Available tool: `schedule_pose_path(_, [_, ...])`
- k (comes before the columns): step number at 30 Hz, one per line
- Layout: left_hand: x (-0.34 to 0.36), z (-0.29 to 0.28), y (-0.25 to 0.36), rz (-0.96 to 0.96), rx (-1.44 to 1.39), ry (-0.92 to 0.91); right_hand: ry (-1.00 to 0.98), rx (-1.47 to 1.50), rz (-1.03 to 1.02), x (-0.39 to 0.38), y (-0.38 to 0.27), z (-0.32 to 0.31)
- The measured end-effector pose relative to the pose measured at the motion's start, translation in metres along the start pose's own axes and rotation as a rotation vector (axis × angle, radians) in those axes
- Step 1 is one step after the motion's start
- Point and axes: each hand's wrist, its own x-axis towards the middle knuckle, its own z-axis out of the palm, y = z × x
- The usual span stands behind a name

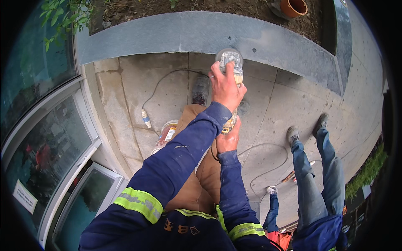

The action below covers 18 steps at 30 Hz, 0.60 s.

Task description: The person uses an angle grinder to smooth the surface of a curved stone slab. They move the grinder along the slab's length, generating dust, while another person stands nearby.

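Observation:
A dusty, tape-wrapped angle grinder [238,78] is held in both hands, its round disc [218,53] at the near edge of the grey stone ledge [146,43]. Around the tool's front end wraps my left hand [226,88], fingers over the top of the head. My right hand [228,141], farther back and lower, grips the rear of the body; part of its fingers is hidden beneath the tool. Whether the disc is spinning I cannot tell.
Left of my legs stands a bucket [166,136], near a cable connector [146,119] on the paving. A cable [268,145] loops at right, close to another person's legs [307,180]. Beyond the ledge lie soil [201,10] and a terracotta pot [293,6]. Glass panes [50,142] line the left.

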Motion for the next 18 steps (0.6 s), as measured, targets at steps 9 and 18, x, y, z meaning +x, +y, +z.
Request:
schedule_pose_path(9, [0.001, 0.001, 0.004, 0.0, -0.004, -0.037, 0.032, 0.008, -0.016, -0.002, 0.0, 0.0])
schedule_pose_path(18, [0.011, 0.002, 0.003, 0.013, -0.016, 0.035, -0.011, 0.081, 0.018, 0.012, 0.001, -0.001])
